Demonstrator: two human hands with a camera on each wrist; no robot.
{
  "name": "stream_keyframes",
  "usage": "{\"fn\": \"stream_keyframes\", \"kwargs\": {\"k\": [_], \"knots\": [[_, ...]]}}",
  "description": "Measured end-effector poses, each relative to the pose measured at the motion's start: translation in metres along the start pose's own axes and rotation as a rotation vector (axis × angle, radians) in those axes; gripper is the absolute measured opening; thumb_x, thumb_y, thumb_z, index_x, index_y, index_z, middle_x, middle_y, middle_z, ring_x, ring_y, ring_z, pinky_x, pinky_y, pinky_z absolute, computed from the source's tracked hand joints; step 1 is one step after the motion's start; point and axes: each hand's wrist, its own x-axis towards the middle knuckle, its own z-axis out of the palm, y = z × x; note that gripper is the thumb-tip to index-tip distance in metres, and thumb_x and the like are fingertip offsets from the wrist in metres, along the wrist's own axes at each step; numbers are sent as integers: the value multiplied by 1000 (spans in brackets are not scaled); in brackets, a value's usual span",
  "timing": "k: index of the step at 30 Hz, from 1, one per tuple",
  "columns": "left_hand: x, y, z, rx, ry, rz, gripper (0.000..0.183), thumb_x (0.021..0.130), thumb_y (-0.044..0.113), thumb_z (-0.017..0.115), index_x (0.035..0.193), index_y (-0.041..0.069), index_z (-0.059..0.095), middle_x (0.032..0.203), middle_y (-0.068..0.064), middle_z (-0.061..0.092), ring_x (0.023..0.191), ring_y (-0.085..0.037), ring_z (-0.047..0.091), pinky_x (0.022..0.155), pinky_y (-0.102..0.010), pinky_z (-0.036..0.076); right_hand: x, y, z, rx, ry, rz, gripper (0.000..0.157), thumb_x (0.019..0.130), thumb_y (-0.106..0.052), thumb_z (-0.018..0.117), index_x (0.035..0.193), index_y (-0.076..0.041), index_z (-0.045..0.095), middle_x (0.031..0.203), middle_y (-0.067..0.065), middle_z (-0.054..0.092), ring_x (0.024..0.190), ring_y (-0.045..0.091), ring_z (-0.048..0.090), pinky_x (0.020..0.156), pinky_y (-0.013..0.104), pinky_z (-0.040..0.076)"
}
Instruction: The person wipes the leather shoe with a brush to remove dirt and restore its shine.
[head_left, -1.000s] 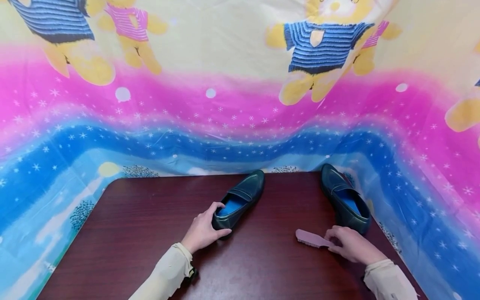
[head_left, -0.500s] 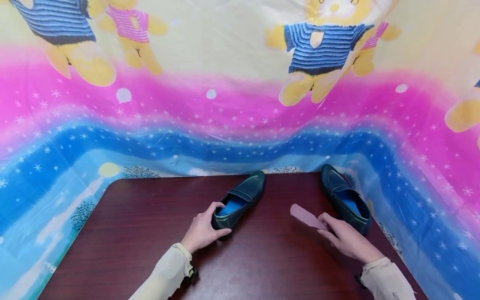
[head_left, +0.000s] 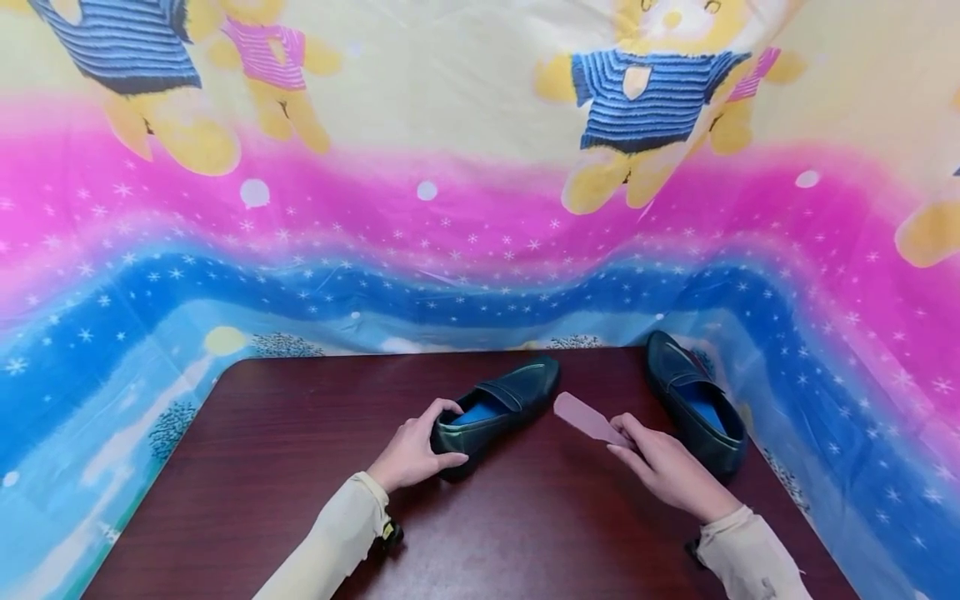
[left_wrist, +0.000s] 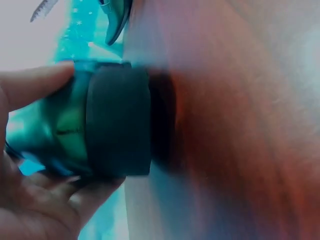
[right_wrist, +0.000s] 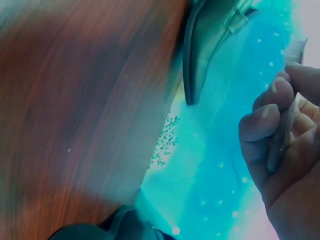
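Note:
My left hand (head_left: 408, 450) grips a dark green loafer (head_left: 521, 392) with a blue insole by its heel end, one finger inside the opening and the thumb at the back. In the left wrist view the shoe's heel block (left_wrist: 120, 120) faces the camera, a dark shadow beside it on the table; contact with the tabletop is hard to judge. My right hand (head_left: 667, 471) holds a pink brush (head_left: 588, 419) by the handle, its flat back up, close to that loafer's toe. In the right wrist view, fingers wrap the brush handle (right_wrist: 281, 142); few bristles show.
The other loafer (head_left: 690, 400) stands at the table's right edge, beyond my right hand. A dark red-brown wooden table (head_left: 300, 467) lies under everything. A patterned curtain (head_left: 450, 242) with bears and snowflakes hangs behind and along the sides.
The brush rises from near the tabletop and moves left with my right hand, toward the held loafer. My left hand has turned that loafer, its toe swinging right.

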Motion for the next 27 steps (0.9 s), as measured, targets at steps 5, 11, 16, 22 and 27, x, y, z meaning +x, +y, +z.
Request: {"fn": "stream_keyframes", "kwargs": {"k": [5,11,16,22,27], "knots": [[10,-2,-5,-84,-38,32,63,84,42,86,134,35,50,96,-1,68,89,-18,60,88,-41,49,7,-12,2,36,18,-14,19,103,-24,66,120,-23,55,83,-18,56,71,-2,52,66,21,46],[23,-10,-6,-333,-108,17,63,86,33,85,138,29,49,129,-6,60,109,-21,60,98,-39,47,19,-37,14,70,62,-32,18,101,-25,68,117,-24,59,73,-18,53,62,3,51,60,21,44],[30,-16,-8,-483,-166,-13,70,91,27,81,146,28,39,131,-12,55,109,-24,60,95,-35,49,35,-59,35,73,51,-20,18,104,-34,63,115,-20,60,70,-16,52,60,0,48,60,21,43],[30,-23,-10,-537,-185,-8,77,97,26,74,154,34,23,155,-12,33,134,-30,44,102,-40,45,54,-76,62,8,29,-12,16,104,-31,65,111,-18,59,71,-14,53,58,1,47,59,22,42],[29,-26,-8,-570,-215,-20,81,102,29,68,160,40,12,169,-1,1,153,-28,19,115,-53,38,64,-82,78,-56,30,-1,18,104,-27,65,108,-14,54,68,-10,49,55,4,45,54,23,40]]}}
